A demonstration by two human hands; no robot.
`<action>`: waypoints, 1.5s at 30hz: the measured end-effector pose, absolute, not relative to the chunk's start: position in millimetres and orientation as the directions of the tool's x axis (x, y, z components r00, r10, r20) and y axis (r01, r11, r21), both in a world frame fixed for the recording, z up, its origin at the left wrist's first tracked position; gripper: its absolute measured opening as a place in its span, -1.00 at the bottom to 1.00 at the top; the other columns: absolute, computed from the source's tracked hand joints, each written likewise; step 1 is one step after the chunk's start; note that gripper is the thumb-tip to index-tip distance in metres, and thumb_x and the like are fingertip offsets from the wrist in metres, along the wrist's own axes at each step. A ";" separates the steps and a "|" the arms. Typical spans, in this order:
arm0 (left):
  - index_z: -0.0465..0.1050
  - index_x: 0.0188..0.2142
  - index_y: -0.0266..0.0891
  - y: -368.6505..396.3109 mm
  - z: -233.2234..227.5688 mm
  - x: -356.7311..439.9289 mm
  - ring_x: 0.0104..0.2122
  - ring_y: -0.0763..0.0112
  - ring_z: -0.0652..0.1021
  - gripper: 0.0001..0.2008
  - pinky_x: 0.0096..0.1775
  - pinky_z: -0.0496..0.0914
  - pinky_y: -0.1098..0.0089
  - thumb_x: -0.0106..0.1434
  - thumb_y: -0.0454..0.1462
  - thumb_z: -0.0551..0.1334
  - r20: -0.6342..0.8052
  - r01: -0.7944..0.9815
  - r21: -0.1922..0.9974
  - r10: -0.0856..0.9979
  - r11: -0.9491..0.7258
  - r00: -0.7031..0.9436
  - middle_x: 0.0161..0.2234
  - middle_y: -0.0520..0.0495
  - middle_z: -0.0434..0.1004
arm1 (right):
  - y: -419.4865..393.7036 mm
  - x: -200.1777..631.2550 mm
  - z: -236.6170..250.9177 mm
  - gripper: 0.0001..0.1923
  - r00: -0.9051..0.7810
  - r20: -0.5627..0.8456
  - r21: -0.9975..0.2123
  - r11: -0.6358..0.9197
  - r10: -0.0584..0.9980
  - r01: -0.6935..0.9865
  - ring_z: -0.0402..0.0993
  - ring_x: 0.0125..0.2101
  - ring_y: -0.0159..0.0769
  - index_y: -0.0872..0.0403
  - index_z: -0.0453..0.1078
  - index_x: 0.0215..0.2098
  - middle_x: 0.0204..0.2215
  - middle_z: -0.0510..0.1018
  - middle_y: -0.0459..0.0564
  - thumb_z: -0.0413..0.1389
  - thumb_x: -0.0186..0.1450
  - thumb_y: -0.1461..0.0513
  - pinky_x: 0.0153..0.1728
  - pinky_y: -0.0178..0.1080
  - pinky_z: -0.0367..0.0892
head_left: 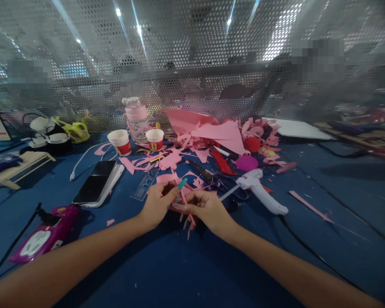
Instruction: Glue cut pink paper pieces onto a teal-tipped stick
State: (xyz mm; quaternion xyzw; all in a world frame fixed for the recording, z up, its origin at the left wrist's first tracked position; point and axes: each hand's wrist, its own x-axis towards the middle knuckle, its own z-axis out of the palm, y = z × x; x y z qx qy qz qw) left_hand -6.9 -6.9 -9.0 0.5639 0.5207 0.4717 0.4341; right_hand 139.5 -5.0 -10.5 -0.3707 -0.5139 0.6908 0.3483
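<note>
Near the middle of the table, my left hand (160,203) and my right hand (210,210) meet, fingers closed around pink craft material. A thin pink strip (192,219) slants down between them, pinched by my right hand. My left hand grips a small pink piece beside it, largely hidden by the fingers; its exact shape is unclear. A long teal nail shows on my left thumb. Just right of my right hand lies a white glue gun (259,194), its nozzle end hidden behind that hand. Pink scraps (170,160) are strewn beyond both hands.
Left are a phone (96,182) on a white slab and a purple power strip (46,235). Paper cups (120,143) and a pink-lidded bottle (136,119) stand behind. A red-handled cutter (223,161) lies among scraps. The glue gun's cord (314,254) runs right; a perforated screen (192,85) borders the back.
</note>
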 end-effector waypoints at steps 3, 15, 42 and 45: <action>0.25 -0.63 -0.29 -7.2 -9.0 -7.2 -0.65 0.59 0.18 -0.72 -0.60 0.09 0.52 0.06 -0.15 0.17 0.102 0.237 0.967 0.995 -0.098 -0.006 -0.69 0.13 0.14 | -5.3 139.9 -13.3 -0.67 -0.471 -0.157 -0.971 -0.222 0.868 -0.085 0.31 -0.78 -0.49 0.13 0.26 -0.57 -0.78 0.35 -0.24 0.29 -0.10 0.13 -0.74 -0.41 0.33; 0.17 -0.69 -0.27 -12.5 -10.3 -7.6 -0.69 0.59 0.12 -0.63 -0.63 0.01 0.49 0.15 -0.13 0.09 0.217 0.407 0.897 0.974 -0.173 -0.064 -0.74 0.13 0.05 | -9.3 136.3 -13.8 -0.64 -0.466 -0.148 -0.975 -0.208 0.872 -0.080 0.27 -0.80 -0.49 0.09 0.19 -0.59 -0.82 0.28 -0.29 0.29 -0.10 0.11 -0.71 -0.38 0.32; 0.33 -0.39 -0.25 -12.4 -9.4 -10.9 -0.55 0.46 0.41 -0.79 -0.46 0.28 0.47 0.25 -0.24 -0.02 0.401 0.643 0.671 0.910 -0.369 0.103 -0.54 0.01 0.42 | -12.7 136.9 -5.0 -0.64 -0.462 -0.138 -0.959 -0.235 0.876 -0.157 0.30 -0.80 -0.51 0.14 0.25 -0.59 -0.74 0.39 -0.20 0.27 -0.08 0.07 -0.79 -0.43 0.30; 0.37 -0.33 -0.27 -12.4 -9.7 -10.8 -0.53 0.42 0.45 -0.78 -0.43 0.32 0.44 0.24 -0.27 -0.03 0.453 0.705 0.596 0.886 -0.383 0.098 -0.50 -0.04 0.48 | -12.3 137.7 -6.9 -0.65 -0.475 -0.125 -0.964 -0.220 0.871 -0.151 0.28 -0.81 -0.52 0.14 0.25 -0.61 -0.76 0.38 -0.21 0.27 -0.08 0.09 -0.80 -0.46 0.29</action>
